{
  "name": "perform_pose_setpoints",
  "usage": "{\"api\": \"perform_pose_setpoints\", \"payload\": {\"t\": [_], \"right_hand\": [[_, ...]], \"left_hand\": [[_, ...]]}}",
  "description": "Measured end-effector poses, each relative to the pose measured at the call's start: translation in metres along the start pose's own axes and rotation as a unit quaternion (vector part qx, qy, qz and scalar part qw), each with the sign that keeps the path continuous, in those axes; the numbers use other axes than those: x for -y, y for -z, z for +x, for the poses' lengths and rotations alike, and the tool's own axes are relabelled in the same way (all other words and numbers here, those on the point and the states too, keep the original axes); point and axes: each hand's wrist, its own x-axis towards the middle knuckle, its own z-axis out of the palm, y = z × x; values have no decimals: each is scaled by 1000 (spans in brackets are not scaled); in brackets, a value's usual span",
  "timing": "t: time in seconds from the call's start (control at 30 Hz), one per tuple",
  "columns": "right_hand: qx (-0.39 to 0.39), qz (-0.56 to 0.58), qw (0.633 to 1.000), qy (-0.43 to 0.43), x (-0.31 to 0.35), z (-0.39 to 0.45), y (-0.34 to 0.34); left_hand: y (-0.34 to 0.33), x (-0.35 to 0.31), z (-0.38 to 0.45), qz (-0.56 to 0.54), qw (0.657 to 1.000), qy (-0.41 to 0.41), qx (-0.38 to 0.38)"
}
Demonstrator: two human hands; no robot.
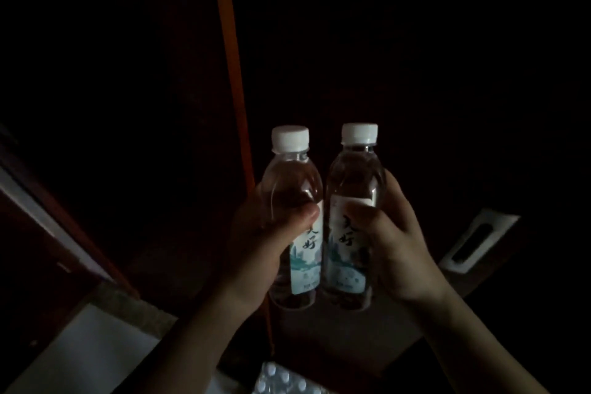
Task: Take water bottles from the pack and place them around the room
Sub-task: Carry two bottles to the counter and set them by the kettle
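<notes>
hands hold two water bottles upright in a very dark room, side by side and nearly touching. left hand [256,243] curls around the left bottle [292,208]; right hand [393,233] curls around the right bottle [351,201]. both white caps are on. the pack [281,377] shows dimly at the bottom edge, more caps inside. judging by this, both bottles are taken but not yet placed.

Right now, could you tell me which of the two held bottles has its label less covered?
The right hand's bottle: its label shows nearly full width, while the left hand's bottle shows a strip.
</notes>
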Motion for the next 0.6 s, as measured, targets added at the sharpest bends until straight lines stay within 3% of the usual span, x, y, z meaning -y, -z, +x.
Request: {"api": "perform_pose_setpoints", "payload": {"t": [0.27,0.6], "right_hand": [[-27,-19,996,77,157,-2,-47],[-188,-91,965,161,261,-65,-49]], "left_hand": [[-20,-159,-12,-13,989,-121,83],[-76,-239,-30,-58,961,-102,248]]}}
